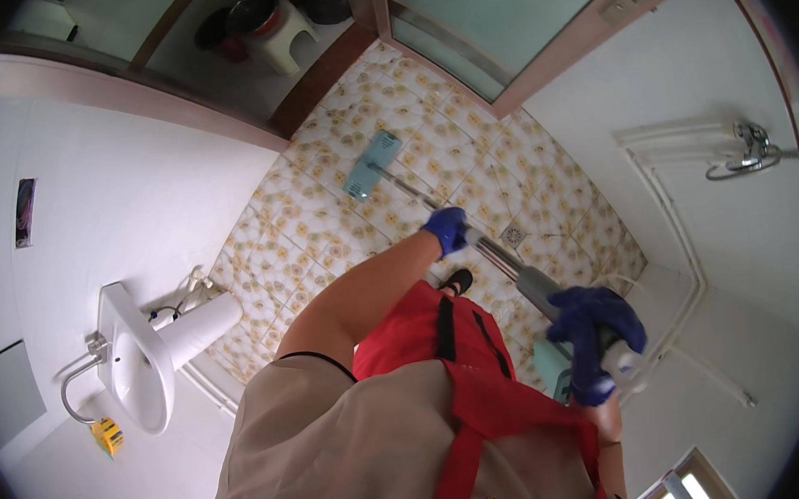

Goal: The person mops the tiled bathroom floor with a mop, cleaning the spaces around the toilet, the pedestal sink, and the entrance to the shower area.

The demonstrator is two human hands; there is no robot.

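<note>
A flat mop with a pale blue-green rectangular head (pixel 372 165) rests on the patterned tile floor (pixel 341 230), its metal pole slanting down and right towards me. My left hand (pixel 448 232), in a blue rubber glove, is closed around the middle of the pole. Farther up, my right hand (pixel 592 336), also in a blue glove, wraps the thick grey upper part near the pole's end. A black shoe (pixel 460 281) shows on the floor below the pole, beneath a red apron (pixel 428 332).
A white pedestal sink (pixel 143 372) is at the left wall. A glass door (pixel 479 14) and a doorway with a stool (pixel 282 46) and buckets lie ahead. A floor drain (pixel 514 234) is right of the pole; pipes and a shower mixer (pixel 754 147) line the right wall.
</note>
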